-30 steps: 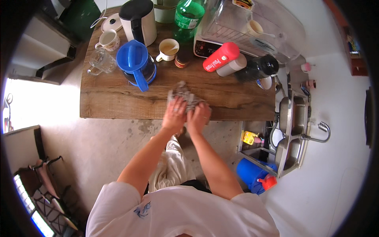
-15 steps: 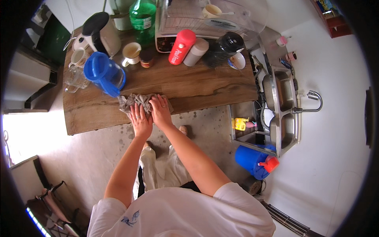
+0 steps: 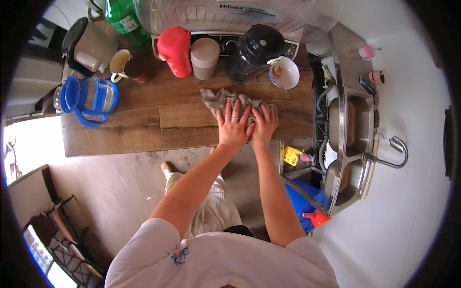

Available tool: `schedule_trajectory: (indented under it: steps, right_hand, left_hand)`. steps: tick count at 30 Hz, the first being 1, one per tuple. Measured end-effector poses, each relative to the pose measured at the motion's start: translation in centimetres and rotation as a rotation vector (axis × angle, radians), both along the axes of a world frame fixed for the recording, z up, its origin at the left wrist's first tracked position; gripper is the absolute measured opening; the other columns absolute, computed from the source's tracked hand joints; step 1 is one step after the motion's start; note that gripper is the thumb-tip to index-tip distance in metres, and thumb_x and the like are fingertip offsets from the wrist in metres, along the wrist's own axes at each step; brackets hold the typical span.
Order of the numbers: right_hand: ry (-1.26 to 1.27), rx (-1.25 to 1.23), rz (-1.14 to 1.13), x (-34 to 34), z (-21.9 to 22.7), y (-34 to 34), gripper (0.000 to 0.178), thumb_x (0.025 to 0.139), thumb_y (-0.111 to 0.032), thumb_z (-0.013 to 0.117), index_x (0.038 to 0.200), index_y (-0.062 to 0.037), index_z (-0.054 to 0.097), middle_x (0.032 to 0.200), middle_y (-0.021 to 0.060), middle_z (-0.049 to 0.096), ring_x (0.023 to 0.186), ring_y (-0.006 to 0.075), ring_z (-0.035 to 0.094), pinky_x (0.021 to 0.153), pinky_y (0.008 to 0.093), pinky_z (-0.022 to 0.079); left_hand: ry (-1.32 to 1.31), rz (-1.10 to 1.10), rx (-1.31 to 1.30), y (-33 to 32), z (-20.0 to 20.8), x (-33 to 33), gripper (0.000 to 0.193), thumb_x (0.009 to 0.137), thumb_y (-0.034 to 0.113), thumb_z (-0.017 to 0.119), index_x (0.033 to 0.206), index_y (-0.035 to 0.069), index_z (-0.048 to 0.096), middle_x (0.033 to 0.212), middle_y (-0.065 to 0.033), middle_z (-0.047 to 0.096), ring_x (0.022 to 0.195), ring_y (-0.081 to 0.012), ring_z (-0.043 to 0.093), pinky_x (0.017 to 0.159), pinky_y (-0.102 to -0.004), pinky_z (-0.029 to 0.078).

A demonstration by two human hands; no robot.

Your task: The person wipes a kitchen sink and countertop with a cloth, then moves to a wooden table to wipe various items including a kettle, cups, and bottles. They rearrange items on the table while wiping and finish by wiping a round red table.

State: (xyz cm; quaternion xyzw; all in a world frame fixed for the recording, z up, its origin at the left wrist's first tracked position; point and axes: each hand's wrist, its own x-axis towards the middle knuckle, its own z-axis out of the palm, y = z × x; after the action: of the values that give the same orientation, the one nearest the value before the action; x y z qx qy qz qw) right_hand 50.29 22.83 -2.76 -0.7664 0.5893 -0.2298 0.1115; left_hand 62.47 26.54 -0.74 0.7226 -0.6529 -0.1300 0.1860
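A crumpled grey-brown cloth (image 3: pixel 211 99) lies bunched on the brown wooden tabletop (image 3: pixel 185 127), right of the middle. My left hand (image 3: pixel 234 129) presses on it from above, fingers spread and pointing away from me, with a ring on one finger. Close beside it, my right hand (image 3: pixel 262 128) also lies on the cloth with its fingers stretched out. The thumbs nearly meet. Part of the cloth is hidden under both palms. Beyond my hands stand a black bottle (image 3: pixel 257 53) and a white bowl (image 3: pixel 285 73) with a spoon in it.
A blue-lidded pitcher (image 3: pixel 98 96), a cream cup (image 3: pixel 120 62), a kettle (image 3: pixel 96 48), a green bottle (image 3: pixel 126 21), a red bottle (image 3: pixel 175 50) and a grey tumbler (image 3: pixel 205 58) stand along the table. To the right is a metal double sink (image 3: pixel 353 125).
Both hands have slid the cloth rightward along the table, from near the blue-lidded pitcher to in front of the black bottle. My view has shifted with them.
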Motion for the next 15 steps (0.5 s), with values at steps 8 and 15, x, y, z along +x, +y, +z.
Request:
schedule_trajectory:
  steps: [8,15]
  right_hand:
    - [0.062,0.054,0.241,2.7,1.1,2.1,0.042,0.096,-0.040,0.052,0.136,-0.0288,0.060,0.159,0.0054,0.033,0.146,0.0427,0.021,0.115,0.0640,0.010]
    - [0.253,0.150,0.598,15.8,2.4,7.2,0.068,0.092,-0.054,0.056,0.151,-0.0260,0.040,0.163,0.0216,0.012,0.147,0.0479,0.013,0.111,0.0712,0.014]
  left_hand:
    - [0.020,0.086,-0.002,4.0,-0.4,4.4,0.055,0.088,0.042,0.062,0.141,0.028,0.053,0.161,-0.0070,0.028,0.138,-0.0334,0.038,0.112,-0.0550,0.029]
    - [-0.037,0.281,0.019,12.5,1.9,17.8,0.061,0.082,0.045,0.066,0.139,0.028,0.054,0.159,-0.0078,0.033,0.150,-0.0386,0.019,0.119,-0.0620,0.014]
